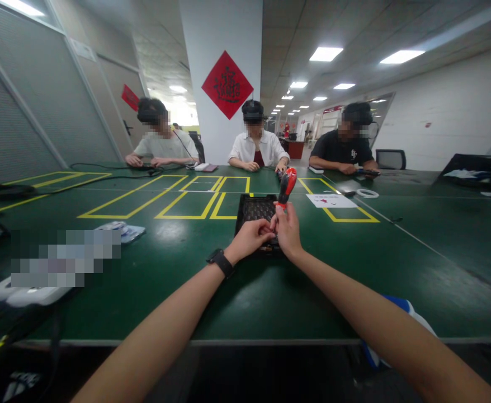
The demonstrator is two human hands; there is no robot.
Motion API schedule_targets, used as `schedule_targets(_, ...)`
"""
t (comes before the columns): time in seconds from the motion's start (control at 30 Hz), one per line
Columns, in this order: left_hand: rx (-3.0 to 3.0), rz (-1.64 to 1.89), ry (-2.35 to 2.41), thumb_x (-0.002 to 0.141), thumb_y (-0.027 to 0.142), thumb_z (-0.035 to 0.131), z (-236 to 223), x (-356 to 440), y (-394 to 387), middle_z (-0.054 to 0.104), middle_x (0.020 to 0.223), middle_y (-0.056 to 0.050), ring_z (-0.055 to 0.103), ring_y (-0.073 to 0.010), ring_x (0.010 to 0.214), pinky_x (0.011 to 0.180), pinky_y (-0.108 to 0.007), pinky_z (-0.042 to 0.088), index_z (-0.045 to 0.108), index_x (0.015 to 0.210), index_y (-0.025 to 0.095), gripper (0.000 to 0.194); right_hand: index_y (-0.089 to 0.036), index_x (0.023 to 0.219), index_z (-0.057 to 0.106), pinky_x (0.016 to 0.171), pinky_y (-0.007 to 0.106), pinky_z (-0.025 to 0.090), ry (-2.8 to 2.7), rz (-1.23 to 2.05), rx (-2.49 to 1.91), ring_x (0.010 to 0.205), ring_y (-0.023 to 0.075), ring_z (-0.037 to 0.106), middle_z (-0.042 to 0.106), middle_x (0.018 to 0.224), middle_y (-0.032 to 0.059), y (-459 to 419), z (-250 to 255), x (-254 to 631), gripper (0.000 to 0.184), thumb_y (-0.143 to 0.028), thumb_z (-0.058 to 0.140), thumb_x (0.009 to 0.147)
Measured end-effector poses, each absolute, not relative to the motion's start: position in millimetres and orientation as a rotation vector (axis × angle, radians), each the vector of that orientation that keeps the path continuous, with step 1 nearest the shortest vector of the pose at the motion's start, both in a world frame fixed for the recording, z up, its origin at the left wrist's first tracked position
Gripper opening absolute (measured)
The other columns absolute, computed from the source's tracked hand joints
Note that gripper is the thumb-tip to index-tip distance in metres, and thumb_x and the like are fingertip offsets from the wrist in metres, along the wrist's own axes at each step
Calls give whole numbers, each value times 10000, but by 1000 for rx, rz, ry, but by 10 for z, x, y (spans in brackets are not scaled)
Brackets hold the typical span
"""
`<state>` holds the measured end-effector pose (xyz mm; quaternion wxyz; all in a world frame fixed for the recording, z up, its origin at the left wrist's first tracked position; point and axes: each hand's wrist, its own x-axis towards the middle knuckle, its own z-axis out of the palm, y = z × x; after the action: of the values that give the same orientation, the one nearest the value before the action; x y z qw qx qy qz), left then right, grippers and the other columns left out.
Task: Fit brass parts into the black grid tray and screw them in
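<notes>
A screwdriver (287, 186) with a red and black handle stands nearly upright in my right hand (288, 229), whose fingers are closed around its lower part. Its shaft and tip are hidden behind the fingers. My left hand (249, 242), with a dark watch on the wrist, meets the right one, thumb and fingertips pinched together. Whatever those fingertips hold is too small or covered to make out. Both hands are over the near right part of a black case (259, 209) with a dark, patterned inside, lying on the green table.
The green table (178, 252) carries yellow tape outlines (224, 217). A white printed sheet (331, 201) lies behind my right hand, and a white cable coil (367, 193) farther right. At left sits a white device (31, 294). Several people sit across the table.
</notes>
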<state>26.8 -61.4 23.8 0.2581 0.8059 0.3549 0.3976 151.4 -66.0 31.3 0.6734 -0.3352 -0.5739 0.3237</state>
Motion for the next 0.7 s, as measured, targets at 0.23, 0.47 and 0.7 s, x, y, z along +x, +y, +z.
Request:
schedule_targets(0.23,2142,1041,958,732,270,611,241,259,-608,601,652,-2,523,-92,589,589,-200,416,604,742,110,160,-193,1021,486,412,174,345,-1321,761,-740,390,69,410,459,479,-82,-667,333,1521,329,-465,409,853)
schedule_targets(0.47,2141,1030,913,754,251,578,225,263,-604,604,674,-2,528,-89,595,594,-195,417,596,773,116,138,-187,1037,493,425,172,358,-1310,757,-748,407,67,411,459,496,-79,-657,322,1521,332,-454,409,857)
schedule_targets(0.7,2098,1054,976,708,268,629,231,269,-595,557,617,19,474,-76,551,548,-189,387,583,735,107,170,-186,1050,493,426,177,365,-1330,777,-719,397,70,420,450,477,-84,-652,324,1513,340,-453,419,853)
